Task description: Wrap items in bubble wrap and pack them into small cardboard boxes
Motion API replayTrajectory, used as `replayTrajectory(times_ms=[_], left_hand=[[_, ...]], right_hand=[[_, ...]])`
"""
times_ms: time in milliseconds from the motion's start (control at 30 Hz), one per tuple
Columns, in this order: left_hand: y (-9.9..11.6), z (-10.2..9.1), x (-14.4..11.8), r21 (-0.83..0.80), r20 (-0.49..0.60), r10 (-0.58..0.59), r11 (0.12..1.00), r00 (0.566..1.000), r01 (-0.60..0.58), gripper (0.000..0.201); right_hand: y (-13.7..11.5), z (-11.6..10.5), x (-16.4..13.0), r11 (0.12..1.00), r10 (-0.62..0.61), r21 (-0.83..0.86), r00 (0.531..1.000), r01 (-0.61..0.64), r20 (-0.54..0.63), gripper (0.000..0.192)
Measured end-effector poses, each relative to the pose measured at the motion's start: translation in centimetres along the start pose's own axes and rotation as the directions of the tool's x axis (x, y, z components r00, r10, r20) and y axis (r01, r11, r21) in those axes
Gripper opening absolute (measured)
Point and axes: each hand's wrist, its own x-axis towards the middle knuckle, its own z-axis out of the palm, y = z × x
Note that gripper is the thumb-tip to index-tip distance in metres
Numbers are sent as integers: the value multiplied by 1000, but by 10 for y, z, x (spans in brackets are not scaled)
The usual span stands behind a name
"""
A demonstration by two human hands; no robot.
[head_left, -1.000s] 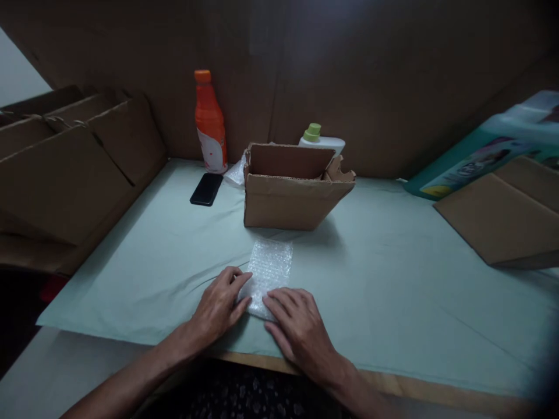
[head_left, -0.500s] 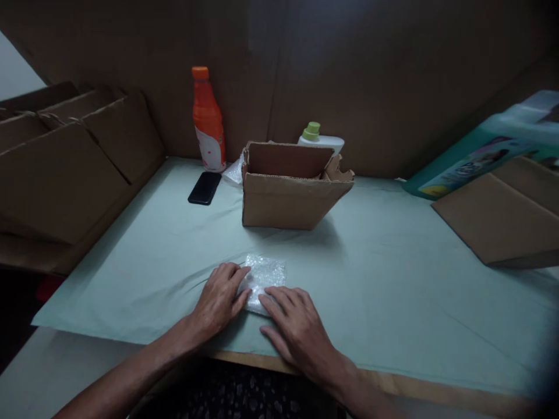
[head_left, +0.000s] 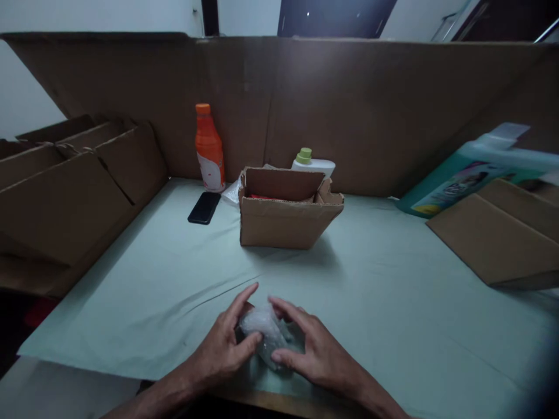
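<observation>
Near the front edge of the pale green cloth-covered table [head_left: 393,302], the left hand [head_left: 222,349] and the right hand [head_left: 317,349] cup a small bundle of clear bubble wrap [head_left: 264,331] between them, fingers curled and loosely spread around it with both thumbs pressing on its near side. Farther back, at the middle of the table, stands an open brown cardboard box [head_left: 283,218], with a black phone [head_left: 204,207] lying flat to its left, an upright orange plastic bottle [head_left: 209,148] beyond the phone, and a white bottle with a green cap [head_left: 311,163] just behind the box. A teal printed package [head_left: 471,177] leans at the far right against the cardboard wall.
</observation>
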Motion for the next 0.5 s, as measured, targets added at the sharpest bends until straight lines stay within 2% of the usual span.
replayTrajectory(times_ms=[67,100,133,167,233,267,300,400,433,500], left_hand=[[12,-8,10,140,38,168,975,985,-172,75],[21,-16,19,224,12,278,935,960,-274,74],[31,-25,30,326,-41,397,873,917,-363,73],[42,-36,43,439,-103,510,794,854,-421,70],[63,-58,77,639,-194,666,643,720,-423,65],[71,-68,95,700,-217,697,599,683,-389,63],[78,-76,113,731,-229,702,582,675,-357,59],[84,-87,152,672,-248,620,663,745,-328,31],[83,-87,158,626,-251,594,702,764,-340,21],[78,-83,153,551,-245,580,743,777,-381,15]], right_hand=[[4,-12,0,999,-26,-39,1000,25,-4,19],[7,-19,0,997,-44,-64,998,42,-38,11],[9,-25,-1,995,-60,-83,995,53,-77,8],[11,-32,-1,994,-68,-92,992,58,-108,6],[14,-45,-3,995,-57,-84,990,46,-128,5],[14,-51,-4,997,-42,-74,991,33,-128,7],[14,-57,-5,998,-32,-66,991,24,-132,10],[13,-74,-10,997,-22,-75,982,8,-188,13],[13,-81,-13,996,-16,-87,974,-4,-228,11],[13,-98,-21,994,2,-103,943,-39,-334,15]])
